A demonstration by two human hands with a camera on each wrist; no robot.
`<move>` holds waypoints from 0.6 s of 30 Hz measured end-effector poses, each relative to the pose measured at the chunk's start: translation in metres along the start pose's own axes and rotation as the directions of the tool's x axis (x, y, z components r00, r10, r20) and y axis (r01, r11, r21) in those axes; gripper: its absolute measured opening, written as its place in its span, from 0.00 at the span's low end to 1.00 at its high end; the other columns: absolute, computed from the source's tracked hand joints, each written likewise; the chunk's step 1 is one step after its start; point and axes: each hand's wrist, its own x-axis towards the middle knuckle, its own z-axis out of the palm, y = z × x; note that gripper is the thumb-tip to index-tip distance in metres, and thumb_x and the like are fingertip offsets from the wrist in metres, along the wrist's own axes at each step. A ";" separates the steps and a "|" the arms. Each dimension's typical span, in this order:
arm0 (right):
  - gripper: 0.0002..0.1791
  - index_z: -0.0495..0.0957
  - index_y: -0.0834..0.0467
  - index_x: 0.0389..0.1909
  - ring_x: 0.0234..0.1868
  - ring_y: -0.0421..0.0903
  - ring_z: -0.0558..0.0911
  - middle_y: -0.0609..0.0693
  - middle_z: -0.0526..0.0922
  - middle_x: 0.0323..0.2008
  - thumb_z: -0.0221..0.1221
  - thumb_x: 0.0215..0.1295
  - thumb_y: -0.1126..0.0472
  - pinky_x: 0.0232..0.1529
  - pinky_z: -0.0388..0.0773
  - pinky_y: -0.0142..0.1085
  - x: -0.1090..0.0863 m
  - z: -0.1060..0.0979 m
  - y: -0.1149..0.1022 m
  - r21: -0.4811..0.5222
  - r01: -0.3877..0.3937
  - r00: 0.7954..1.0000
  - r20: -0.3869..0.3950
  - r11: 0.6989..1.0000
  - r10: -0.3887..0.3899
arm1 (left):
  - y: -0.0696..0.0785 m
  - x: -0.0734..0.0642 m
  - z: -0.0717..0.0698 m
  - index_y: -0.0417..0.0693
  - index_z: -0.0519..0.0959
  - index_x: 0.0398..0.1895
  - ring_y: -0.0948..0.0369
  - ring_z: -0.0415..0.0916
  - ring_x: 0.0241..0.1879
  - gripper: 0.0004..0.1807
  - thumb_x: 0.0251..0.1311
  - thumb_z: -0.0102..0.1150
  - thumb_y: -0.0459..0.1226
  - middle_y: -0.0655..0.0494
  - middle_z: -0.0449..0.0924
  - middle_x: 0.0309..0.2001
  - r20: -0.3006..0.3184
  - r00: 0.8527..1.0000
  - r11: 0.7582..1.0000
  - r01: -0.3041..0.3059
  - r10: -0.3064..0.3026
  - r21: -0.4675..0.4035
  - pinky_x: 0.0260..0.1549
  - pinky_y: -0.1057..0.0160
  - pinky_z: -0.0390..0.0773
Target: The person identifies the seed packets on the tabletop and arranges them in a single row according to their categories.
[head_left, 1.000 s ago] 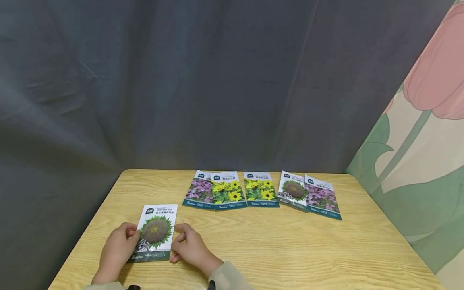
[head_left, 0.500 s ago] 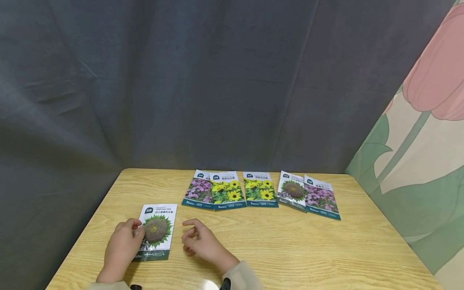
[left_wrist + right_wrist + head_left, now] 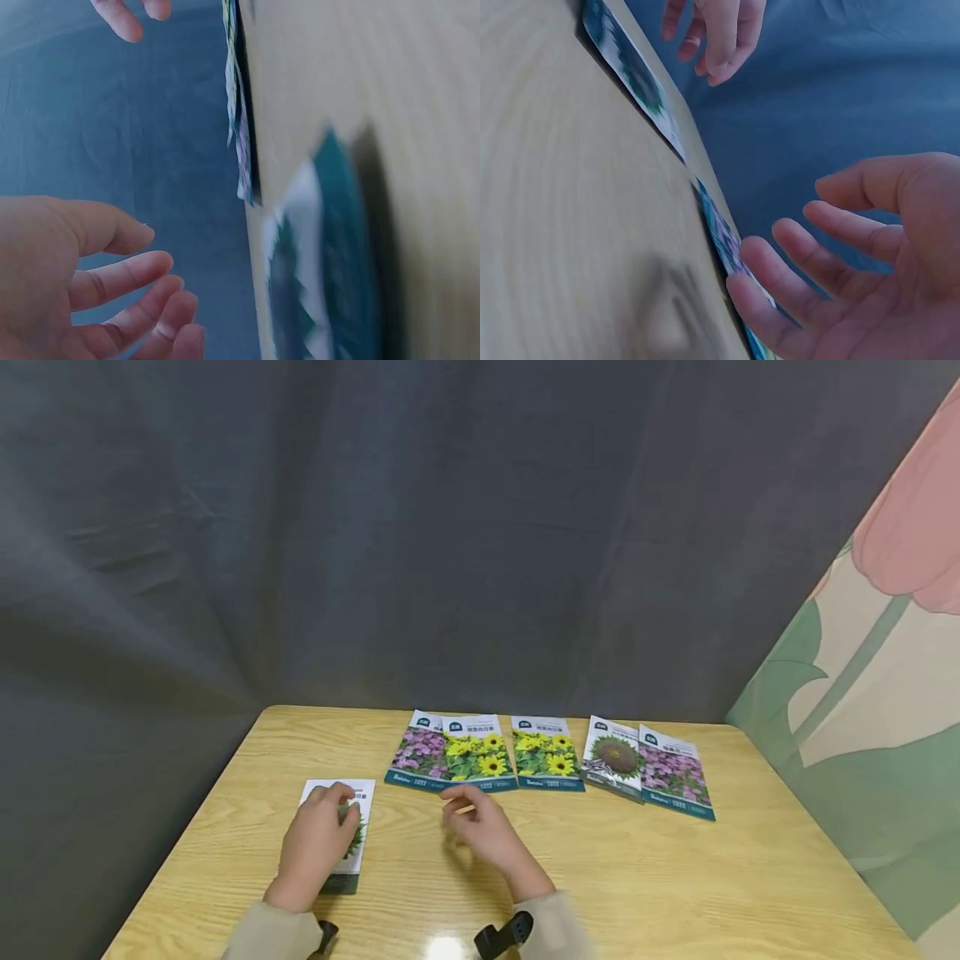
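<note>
A sunflower seed packet lies flat at the table's left, white with a green foot. My left hand hovers over it and hides much of its picture; in the left wrist view the left hand holds nothing, its fingers loosely bent and apart from the packet. Just in front of the left group of packets is my right hand, above the wood. From the right wrist, the right hand shows spread, slightly bent fingers with nothing between them.
Along the back lie a purple-flower packet partly under a yellow-flower packet, another yellow-flower packet, a second sunflower packet and a purple-flower packet overlapping it. A dark curtain hangs behind the wooden table.
Both hands have come away from the near sunflower packet. The right hand has moved right and forward towards the back row; the left has risen and shifted right over the packet, which stays put.
</note>
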 end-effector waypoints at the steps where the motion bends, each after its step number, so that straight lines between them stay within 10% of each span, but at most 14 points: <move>1: 0.16 0.76 0.66 0.59 0.41 0.54 0.81 0.57 0.80 0.45 0.55 0.73 0.67 0.39 0.81 0.45 0.000 -0.005 0.001 -0.020 -0.003 1.000 -0.021 1.000 0.002 | 0.004 0.002 0.002 0.38 0.81 0.49 0.52 0.78 0.32 0.12 0.68 0.60 0.35 0.41 0.79 0.44 -0.001 1.000 1.000 -0.017 0.017 0.002 0.26 0.55 0.78; 18: 0.16 0.77 0.70 0.57 0.54 0.66 0.79 0.68 0.78 0.54 0.55 0.71 0.71 0.53 0.79 0.56 -0.008 -0.087 0.030 -0.225 -0.166 0.897 -0.438 0.960 0.053 | 0.055 0.056 0.051 0.43 0.80 0.55 0.56 0.70 0.30 0.14 0.69 0.59 0.33 0.46 0.77 0.44 0.037 0.963 0.963 -0.268 0.267 0.030 0.18 0.63 0.67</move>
